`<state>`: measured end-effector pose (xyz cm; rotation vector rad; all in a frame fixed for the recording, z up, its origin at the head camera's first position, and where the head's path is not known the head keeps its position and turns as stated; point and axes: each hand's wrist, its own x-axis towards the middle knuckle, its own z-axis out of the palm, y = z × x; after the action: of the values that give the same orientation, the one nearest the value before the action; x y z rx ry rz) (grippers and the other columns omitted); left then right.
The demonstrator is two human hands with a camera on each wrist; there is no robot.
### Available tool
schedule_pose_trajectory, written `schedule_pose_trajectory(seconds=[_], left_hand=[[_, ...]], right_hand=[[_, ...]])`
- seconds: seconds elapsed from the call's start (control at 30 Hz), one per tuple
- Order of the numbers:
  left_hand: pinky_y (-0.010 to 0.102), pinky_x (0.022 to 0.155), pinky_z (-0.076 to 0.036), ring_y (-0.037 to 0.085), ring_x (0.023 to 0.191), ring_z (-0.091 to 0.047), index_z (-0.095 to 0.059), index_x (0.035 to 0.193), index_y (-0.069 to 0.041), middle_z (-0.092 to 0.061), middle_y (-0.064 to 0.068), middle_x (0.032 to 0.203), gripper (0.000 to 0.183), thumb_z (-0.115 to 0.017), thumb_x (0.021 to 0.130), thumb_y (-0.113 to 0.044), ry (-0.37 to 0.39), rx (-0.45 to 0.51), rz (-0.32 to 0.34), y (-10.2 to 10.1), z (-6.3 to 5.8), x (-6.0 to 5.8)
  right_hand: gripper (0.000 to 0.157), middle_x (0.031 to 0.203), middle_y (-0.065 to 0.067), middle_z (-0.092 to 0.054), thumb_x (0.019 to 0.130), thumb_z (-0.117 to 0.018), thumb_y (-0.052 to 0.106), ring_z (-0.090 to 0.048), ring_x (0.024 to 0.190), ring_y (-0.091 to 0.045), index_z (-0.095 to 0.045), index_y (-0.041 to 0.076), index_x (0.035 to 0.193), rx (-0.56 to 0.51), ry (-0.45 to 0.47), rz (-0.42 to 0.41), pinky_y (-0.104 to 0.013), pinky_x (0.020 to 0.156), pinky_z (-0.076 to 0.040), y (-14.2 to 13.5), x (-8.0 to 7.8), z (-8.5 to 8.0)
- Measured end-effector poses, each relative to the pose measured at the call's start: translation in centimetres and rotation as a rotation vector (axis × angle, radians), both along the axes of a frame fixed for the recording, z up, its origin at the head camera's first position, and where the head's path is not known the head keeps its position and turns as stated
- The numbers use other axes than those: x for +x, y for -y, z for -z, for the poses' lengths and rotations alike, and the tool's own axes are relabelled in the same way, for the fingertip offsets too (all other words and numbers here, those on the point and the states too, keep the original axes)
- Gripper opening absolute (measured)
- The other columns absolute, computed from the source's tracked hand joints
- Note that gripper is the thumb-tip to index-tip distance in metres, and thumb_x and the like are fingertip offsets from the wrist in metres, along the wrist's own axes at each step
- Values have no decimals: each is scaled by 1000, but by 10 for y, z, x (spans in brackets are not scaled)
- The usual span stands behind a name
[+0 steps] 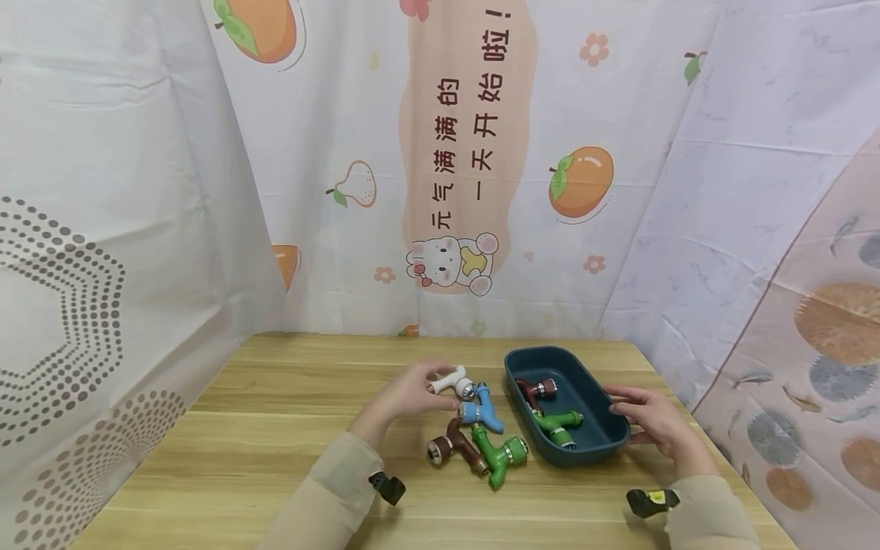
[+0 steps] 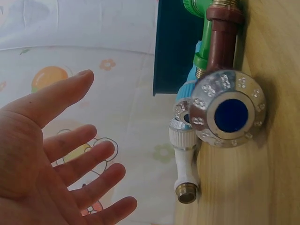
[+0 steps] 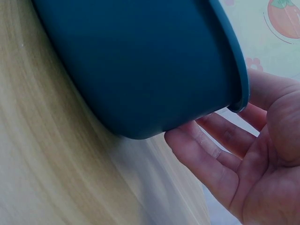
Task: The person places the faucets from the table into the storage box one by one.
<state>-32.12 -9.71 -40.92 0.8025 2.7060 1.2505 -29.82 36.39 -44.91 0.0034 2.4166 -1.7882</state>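
My left hand (image 1: 417, 391) hovers beside the white tap (image 1: 452, 380), fingers spread and holding nothing; the left wrist view shows the palm (image 2: 21, 173) apart from the taps. Close by on the table lie a blue tap (image 1: 486, 412), a brown tap (image 1: 462, 444) and a green tap (image 1: 499, 456). A dark teal bin (image 1: 584, 456) stands to their right, with another brown tap (image 1: 532, 393) and another green tap (image 1: 558, 428) inside. At the bin's right near corner, my right hand (image 1: 653, 420) rests its extended fingers (image 3: 201, 159) against the outside, below the rim.
The wooden table (image 1: 275, 443) carries all of this. A printed curtain (image 1: 330, 252) hangs behind its back edge, with more cloth at both sides. Each sleeve has a small black device (image 1: 388, 487) at the wrist. Bare wood shows left of the taps.
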Motion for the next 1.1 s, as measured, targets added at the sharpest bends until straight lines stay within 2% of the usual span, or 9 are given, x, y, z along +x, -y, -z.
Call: schedule_pose_trajectory(seconds=[0.2, 0.33, 0.5, 0.67, 0.8, 1.1], left_hand=[[51, 99, -48, 38, 127, -54, -61, 142, -15, -60, 12, 139, 66, -85, 84, -36, -7, -31, 13, 3, 2, 1], [50, 98, -49, 36, 125, -55, -61, 141, -15, -60, 9, 139, 64, -85, 84, -34, -2, -28, 22, 5, 5, 2], [48, 95, -50, 36, 120, -57, -61, 140, -13, -61, 9, 138, 64, -85, 84, -31, -3, -23, 32, 7, 10, 2], [51, 97, -49, 39, 123, -57, -61, 139, -10, -61, 10, 139, 65, -86, 83, -31, 24, -35, 26, 9, 14, 3], [53, 100, -47, 37, 125, -56, -61, 140, -7, -61, 10, 139, 67, -85, 83, -33, 40, -55, 17, 10, 16, 4], [49, 103, -46, 32, 128, -54, -62, 139, -10, -62, 6, 137, 65, -86, 83, -35, 61, -104, 16, 11, 22, 7]], right_hand=[[58, 134, -25, -60, 97, -66, 13, -69, 97, -20, -45, -4, 148, -4, -3, -2, -51, 73, -60, 0, -1, 1], [58, 135, -26, -58, 98, -66, 13, -69, 97, -20, -44, -5, 149, -1, -5, -5, -51, 72, -60, 0, -1, 1], [58, 137, -28, -57, 98, -65, 13, -69, 97, -21, -43, -5, 149, 7, -12, -8, -51, 72, -60, 0, -1, 1], [58, 136, -27, -58, 98, -65, 12, -69, 97, -21, -43, -5, 149, 5, -13, -9, -51, 72, -60, -1, -1, 1], [58, 135, -26, -59, 99, -65, 12, -69, 97, -20, -43, -5, 149, 2, -11, -11, -51, 72, -60, -1, -1, 2], [58, 137, -27, -57, 98, -65, 12, -69, 97, -20, -43, -5, 149, 2, -13, -12, -51, 72, -60, 0, -1, 2]])
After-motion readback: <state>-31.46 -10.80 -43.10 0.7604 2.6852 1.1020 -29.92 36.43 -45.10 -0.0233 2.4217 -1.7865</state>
